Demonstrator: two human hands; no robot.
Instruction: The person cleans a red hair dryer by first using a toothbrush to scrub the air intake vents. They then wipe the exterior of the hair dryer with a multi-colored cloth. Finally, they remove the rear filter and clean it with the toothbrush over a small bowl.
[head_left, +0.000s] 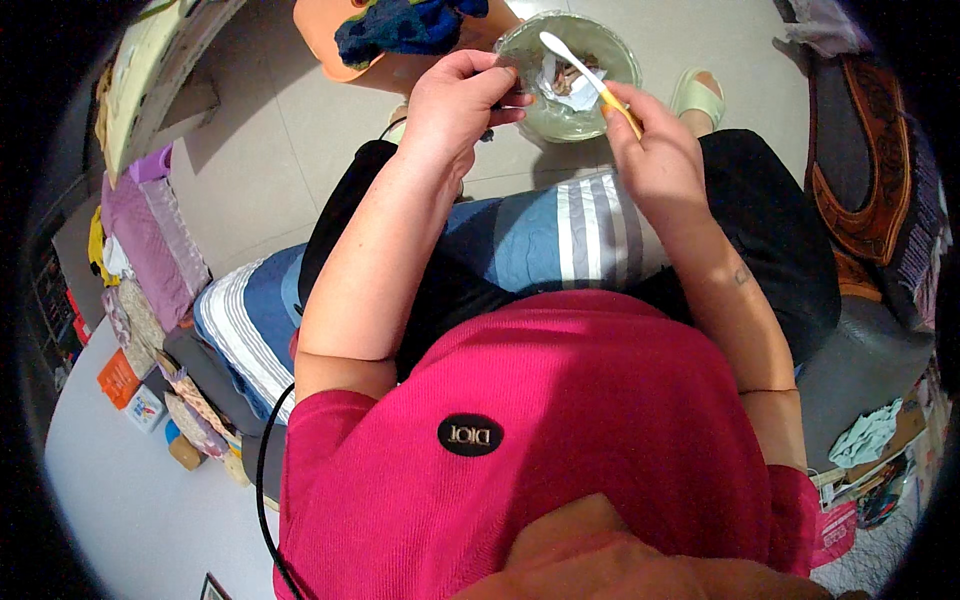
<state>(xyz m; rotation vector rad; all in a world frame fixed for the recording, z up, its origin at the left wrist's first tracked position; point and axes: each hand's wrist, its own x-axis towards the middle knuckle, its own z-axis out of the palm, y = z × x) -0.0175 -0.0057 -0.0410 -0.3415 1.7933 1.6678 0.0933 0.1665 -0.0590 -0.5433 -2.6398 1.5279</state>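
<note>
My right hand (660, 154) grips the yellow handle of a toothbrush (577, 64), whose white neck and head slant up and left. The brush is above an open waste bin (636, 71) lined with a clear plastic bag, with crumpled white paper (574, 91) and brownish scraps inside. At the bin's left rim, my left hand (461, 94) has its thumb and forefinger pinched together. Something small and dark (487, 136) shows just below its fingers; whether the hand holds it is hidden. A thin black cable (391, 127) passes behind this hand.
An orange plastic tub or stool (322, 45) with a dark blue cloth (405, 34) stands beyond my left hand. A striped blue, grey and white cover (525, 232) lies beneath my legs. At right is a seat with carved wooden trim (874, 232); a pale green slipper (679, 94) is on the floor.
</note>
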